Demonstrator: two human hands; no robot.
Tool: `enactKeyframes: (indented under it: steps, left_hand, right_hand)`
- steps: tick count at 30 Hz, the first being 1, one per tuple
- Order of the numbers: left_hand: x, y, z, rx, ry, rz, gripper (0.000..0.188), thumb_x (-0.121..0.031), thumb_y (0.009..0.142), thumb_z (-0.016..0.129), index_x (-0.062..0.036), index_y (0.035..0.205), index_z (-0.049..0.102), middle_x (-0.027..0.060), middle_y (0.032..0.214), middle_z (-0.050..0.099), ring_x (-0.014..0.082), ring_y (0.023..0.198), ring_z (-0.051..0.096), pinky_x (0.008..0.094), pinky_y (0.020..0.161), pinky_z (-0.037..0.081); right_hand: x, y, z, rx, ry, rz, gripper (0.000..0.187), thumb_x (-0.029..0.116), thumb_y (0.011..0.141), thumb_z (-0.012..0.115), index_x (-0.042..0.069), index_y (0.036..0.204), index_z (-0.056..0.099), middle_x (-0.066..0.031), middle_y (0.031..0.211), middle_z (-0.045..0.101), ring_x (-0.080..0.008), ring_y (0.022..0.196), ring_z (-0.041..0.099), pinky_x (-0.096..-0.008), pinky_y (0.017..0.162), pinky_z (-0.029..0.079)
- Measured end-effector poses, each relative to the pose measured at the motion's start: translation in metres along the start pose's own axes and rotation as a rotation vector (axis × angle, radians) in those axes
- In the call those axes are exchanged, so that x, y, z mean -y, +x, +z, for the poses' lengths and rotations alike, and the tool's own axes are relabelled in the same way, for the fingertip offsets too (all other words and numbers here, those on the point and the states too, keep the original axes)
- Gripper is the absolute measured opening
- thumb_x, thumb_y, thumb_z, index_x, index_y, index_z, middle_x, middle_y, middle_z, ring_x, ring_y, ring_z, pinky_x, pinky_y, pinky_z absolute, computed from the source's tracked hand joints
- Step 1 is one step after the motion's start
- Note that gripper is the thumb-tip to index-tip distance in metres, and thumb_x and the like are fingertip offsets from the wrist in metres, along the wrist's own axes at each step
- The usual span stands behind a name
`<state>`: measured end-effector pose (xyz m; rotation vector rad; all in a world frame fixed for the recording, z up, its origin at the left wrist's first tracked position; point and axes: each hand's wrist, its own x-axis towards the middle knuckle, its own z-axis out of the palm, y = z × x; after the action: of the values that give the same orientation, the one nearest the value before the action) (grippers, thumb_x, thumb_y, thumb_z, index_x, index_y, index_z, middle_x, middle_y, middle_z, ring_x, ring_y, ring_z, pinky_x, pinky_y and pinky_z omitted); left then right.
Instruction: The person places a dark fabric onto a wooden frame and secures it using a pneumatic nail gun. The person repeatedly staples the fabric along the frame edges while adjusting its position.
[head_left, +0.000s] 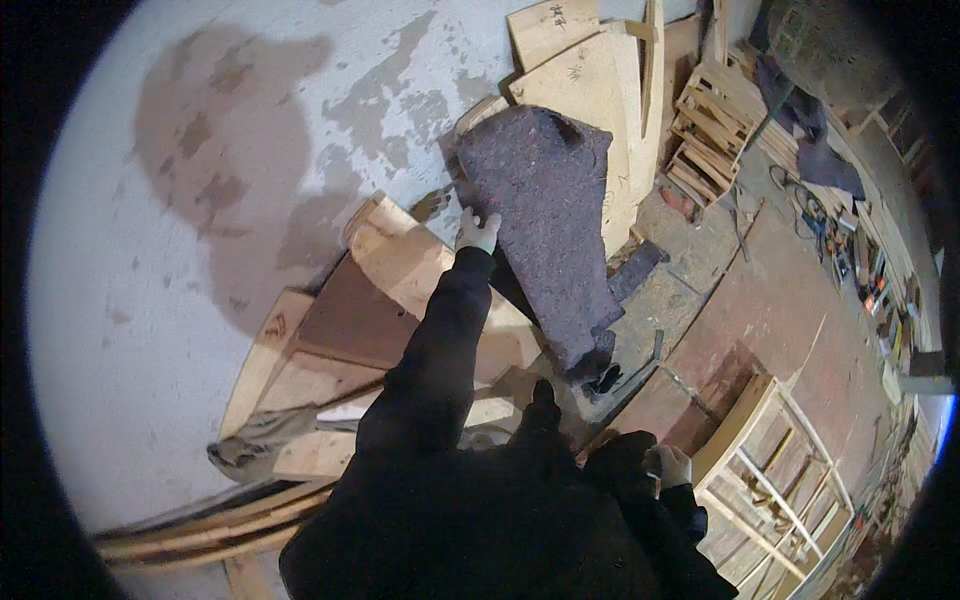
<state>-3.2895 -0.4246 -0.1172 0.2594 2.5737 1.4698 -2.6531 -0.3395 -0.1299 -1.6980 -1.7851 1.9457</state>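
My left hand [478,232], in a white glove, reaches forward. Its fingers are curled on the left edge of a dark grey felt sheet [545,210]. The felt drapes over what leans against the wall, and its narrow lower end hangs near the floor. My right hand [672,467], also gloved, is low beside my body with its fingers bent closed. Whatever it may hold is too dark and small to make out. Pale plywood panels [590,90] lean behind the felt. Left of my arm rest curved plywood pieces [395,250] and a brown board [350,315].
A wooden frame [735,430] with slats lies at lower right. Farther off are a slatted wood stack [712,130] and scattered tools [865,265]. Bent wooden strips [220,530] lie at lower left, near a crumpled cloth [250,450]. The white wall [100,280] rises on the left.
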Motion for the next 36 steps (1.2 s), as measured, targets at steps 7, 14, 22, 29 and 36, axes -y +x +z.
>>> enactKeyframes:
  steps: [7,14,22,29,36]
  left_hand:
    - [0.039,0.062,0.040,0.086,0.095,-0.026,0.078,-0.044,0.076,0.083,-0.0007,0.133,0.051,0.0199,0.127,0.064,0.0356,0.117,0.063,0.0431,0.102,0.047]
    - [0.106,0.086,0.068,0.104,-0.125,0.009,0.076,-0.039,0.072,0.087,0.0005,0.128,0.054,0.0188,0.124,0.065,0.0347,0.116,0.063,0.0430,0.099,0.048]
    - [0.043,0.044,0.045,0.110,-0.036,0.035,0.072,-0.038,0.078,0.083,0.0020,0.131,0.055,0.0186,0.127,0.066,0.0356,0.117,0.063,0.0433,0.101,0.047]
    - [-0.005,-0.008,0.033,0.165,0.087,-0.022,0.049,-0.029,0.076,0.088,0.0003,0.111,0.070,0.0133,0.116,0.072,0.0324,0.107,0.066,0.0412,0.097,0.048]
    - [-0.011,-0.136,0.037,0.293,0.110,0.353,0.041,-0.034,0.085,0.079,0.0007,0.105,0.072,0.0156,0.104,0.074,0.0314,0.096,0.069,0.0401,0.086,0.054]
  right_hand:
    - [0.019,0.021,0.050,-0.031,0.112,0.236,0.025,0.022,0.094,0.060,0.001,0.093,0.074,-0.0106,0.087,0.075,-0.0204,0.074,0.071,-0.0346,0.069,0.060]
    - [0.063,0.051,0.071,-0.052,-0.063,0.138,0.033,0.030,0.094,0.060,0.001,0.092,0.075,-0.0102,0.083,0.075,-0.0193,0.076,0.070,-0.0341,0.073,0.056]
    - [0.098,0.105,0.102,0.068,0.082,0.049,0.032,0.029,0.093,0.061,0.000,0.089,0.073,-0.0058,0.080,0.070,-0.0132,0.076,0.064,-0.0295,0.069,0.050]
    - [0.107,0.118,0.116,0.072,0.094,-0.061,0.031,0.028,0.094,0.062,-0.001,0.093,0.072,-0.0047,0.081,0.069,-0.0132,0.076,0.063,-0.0299,0.069,0.050]
    - [0.209,0.129,0.093,0.127,0.205,-0.220,0.035,0.029,0.097,0.060,-0.003,0.106,0.072,-0.0093,0.092,0.073,-0.0175,0.085,0.066,-0.0301,0.079,0.052]
